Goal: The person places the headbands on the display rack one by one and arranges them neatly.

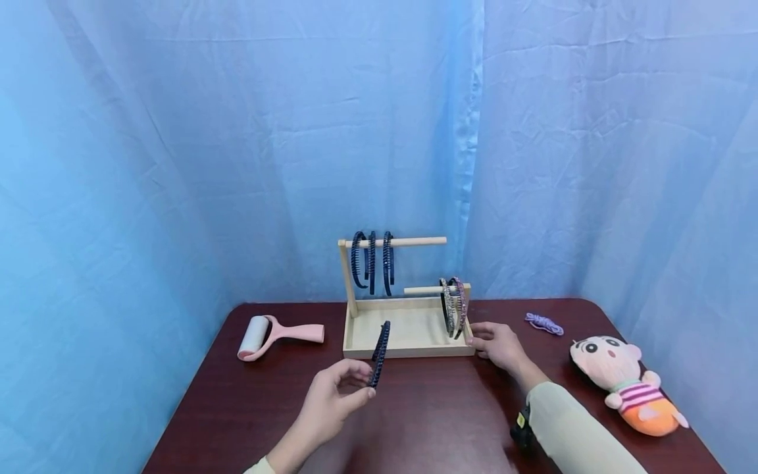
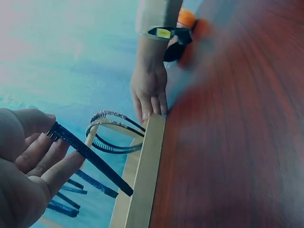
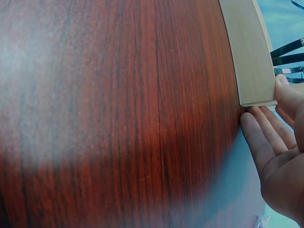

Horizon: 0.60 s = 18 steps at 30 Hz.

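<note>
My left hand (image 1: 331,398) pinches a dark glittery headband (image 1: 382,349) between thumb and fingers, in front of a wooden headband rack (image 1: 408,353). In the left wrist view, the headband (image 2: 97,159) shows small teeth along its inner side, and its free ends point toward the tray. At the rack's right end, my right hand (image 1: 500,345) holds the tray wall, thumb at the rim and fingers against the outside. Several dark headbands (image 1: 387,263) hang on the tall upper bar. Sparkly multicoloured headbands (image 1: 456,306) hang on the short lower bar, near the right wall.
On the dark red wooden table (image 1: 426,421), a pink-handled roller (image 1: 290,332) lies left of the rack. A purple bundle of cord (image 1: 543,324) and a plush doll (image 1: 628,385) lie to the right. Blue curtains (image 1: 296,131) surround the table at the back and sides.
</note>
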Available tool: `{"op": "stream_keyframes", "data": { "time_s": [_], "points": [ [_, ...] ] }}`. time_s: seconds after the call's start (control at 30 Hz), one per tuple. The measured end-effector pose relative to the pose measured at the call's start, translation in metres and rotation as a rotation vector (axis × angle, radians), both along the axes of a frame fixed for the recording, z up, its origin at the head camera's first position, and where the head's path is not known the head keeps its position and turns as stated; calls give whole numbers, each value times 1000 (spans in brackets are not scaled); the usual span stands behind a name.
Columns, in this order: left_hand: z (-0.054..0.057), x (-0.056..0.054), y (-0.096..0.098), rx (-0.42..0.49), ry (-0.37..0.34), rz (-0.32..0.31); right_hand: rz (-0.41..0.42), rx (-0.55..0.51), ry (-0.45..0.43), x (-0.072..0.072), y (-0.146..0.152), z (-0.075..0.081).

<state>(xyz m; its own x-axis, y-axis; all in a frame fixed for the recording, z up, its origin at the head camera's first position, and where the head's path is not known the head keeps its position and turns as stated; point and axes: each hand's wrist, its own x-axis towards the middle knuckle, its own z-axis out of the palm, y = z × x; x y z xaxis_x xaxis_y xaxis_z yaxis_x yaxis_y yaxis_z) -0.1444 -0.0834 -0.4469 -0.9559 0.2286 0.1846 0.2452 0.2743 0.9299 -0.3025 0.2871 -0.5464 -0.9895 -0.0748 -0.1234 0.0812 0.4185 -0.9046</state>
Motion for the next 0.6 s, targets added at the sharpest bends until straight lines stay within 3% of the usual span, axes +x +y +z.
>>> {"op": "stream_keyframes", "data": {
  "time_s": [0.6],
  "points": [
    [7,-68,47,183,40,95,7,-12,2,1,-1,1]
  ]
}}
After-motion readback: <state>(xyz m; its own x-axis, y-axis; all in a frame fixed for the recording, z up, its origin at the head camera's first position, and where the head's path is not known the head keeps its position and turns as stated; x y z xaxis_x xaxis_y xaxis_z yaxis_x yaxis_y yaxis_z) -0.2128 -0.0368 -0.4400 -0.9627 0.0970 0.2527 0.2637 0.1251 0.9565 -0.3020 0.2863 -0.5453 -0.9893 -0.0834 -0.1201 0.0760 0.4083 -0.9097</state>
